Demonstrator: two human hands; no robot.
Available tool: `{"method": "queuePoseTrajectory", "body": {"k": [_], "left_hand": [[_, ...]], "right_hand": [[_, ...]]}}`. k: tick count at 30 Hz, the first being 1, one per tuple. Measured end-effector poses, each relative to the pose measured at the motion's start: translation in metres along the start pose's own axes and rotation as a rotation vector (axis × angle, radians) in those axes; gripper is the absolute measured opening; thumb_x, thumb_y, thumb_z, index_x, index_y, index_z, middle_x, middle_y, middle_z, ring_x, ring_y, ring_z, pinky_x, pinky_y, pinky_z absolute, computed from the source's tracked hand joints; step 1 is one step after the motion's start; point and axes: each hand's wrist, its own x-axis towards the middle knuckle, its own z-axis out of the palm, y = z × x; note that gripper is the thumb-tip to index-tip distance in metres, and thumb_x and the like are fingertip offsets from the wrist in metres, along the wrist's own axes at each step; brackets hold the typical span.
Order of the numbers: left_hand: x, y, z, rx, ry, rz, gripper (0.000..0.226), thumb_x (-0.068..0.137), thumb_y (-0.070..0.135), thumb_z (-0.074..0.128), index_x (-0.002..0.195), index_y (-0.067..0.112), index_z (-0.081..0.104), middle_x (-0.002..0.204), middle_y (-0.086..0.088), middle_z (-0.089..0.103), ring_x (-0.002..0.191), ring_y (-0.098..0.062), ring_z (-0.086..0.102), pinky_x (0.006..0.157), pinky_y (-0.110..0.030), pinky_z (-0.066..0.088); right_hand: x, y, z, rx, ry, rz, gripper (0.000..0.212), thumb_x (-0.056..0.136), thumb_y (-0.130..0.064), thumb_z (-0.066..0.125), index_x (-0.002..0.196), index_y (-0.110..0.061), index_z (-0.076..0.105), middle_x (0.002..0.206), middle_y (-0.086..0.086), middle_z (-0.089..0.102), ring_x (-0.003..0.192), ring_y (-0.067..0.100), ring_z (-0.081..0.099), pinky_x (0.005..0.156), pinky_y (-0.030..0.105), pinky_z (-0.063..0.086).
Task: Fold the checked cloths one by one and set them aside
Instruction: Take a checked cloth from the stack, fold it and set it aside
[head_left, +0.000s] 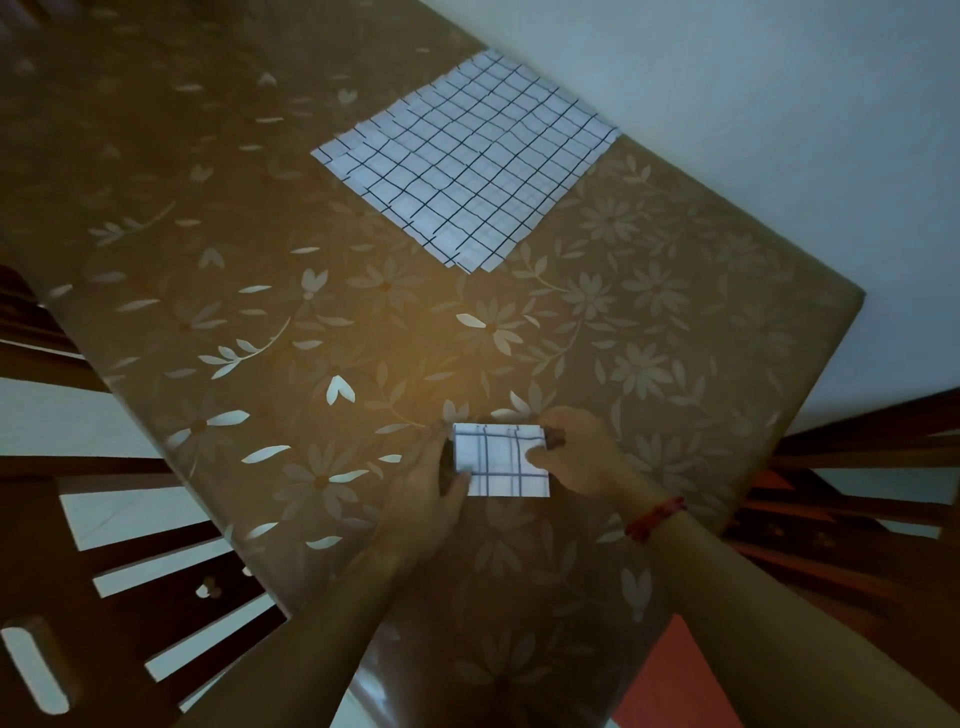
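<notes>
Well, I see the table (260, 312), under a brown flowered cover, filling most of my view, its far edge against a pale wall. A stack of unfolded checked cloths (467, 156) lies flat at that far edge, white with thin dark lines, corners fanned. The folded cloth (501, 460), a small rectangle, sits toward the near right edge, well apart from the stack. The left hand (431, 483) pinches its left edge, thumb on top. The right hand (576, 457) pinches its right side, fingers curled round the far corner. Any fingers beneath are hidden in the dim light. Bare cover stretches between cloth and stack.
</notes>
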Motion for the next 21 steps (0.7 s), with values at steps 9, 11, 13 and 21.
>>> {"method": "queuePoseTrajectory", "body": {"k": [9, 11, 13, 21], "left_hand": [[0.021, 0.049, -0.016, -0.626, -0.073, -0.393, 0.018, 0.088, 0.013, 0.065, 0.104, 0.022, 0.065, 0.101, 0.0, 0.072, 0.087, -0.021, 0.071, 0.074, -0.049, 0.059], [0.023, 0.062, -0.017, -0.628, -0.08, -0.384, 0.01, 0.087, 0.011, 0.066, 0.095, 0.016, 0.069, 0.094, -0.006, 0.074, 0.082, -0.025, 0.071, 0.075, -0.048, 0.058], [0.025, 0.076, -0.016, -0.658, -0.083, -0.372, 0.008, 0.086, 0.008, 0.067, 0.092, 0.013, 0.069, 0.09, -0.009, 0.074, 0.079, -0.024, 0.071, 0.071, -0.041, 0.059], [0.031, 0.122, 0.005, -0.702, -0.195, -0.361, 0.008, 0.083, 0.008, 0.072, 0.091, 0.007, 0.07, 0.08, -0.01, 0.073, 0.068, -0.02, 0.068, 0.055, -0.028, 0.052]], "right_hand": [[-0.04, 0.003, -0.032, 0.449, 0.147, 0.055, 0.008, 0.083, -0.007, 0.069, 0.08, -0.013, 0.072, 0.074, 0.001, 0.072, 0.065, 0.007, 0.067, 0.06, 0.023, 0.055], [-0.054, 0.002, -0.044, 0.604, 0.173, 0.086, 0.017, 0.084, -0.002, 0.068, 0.083, -0.019, 0.072, 0.076, -0.001, 0.072, 0.067, 0.006, 0.069, 0.06, 0.022, 0.058], [-0.066, 0.007, -0.053, 0.732, 0.201, 0.127, 0.014, 0.084, -0.001, 0.068, 0.096, -0.008, 0.072, 0.084, 0.007, 0.073, 0.069, 0.01, 0.07, 0.059, 0.021, 0.057], [-0.118, 0.042, -0.066, 0.993, 0.319, 0.293, 0.015, 0.084, -0.009, 0.071, 0.099, -0.005, 0.072, 0.085, 0.007, 0.074, 0.07, 0.011, 0.072, 0.058, 0.02, 0.054]]}}
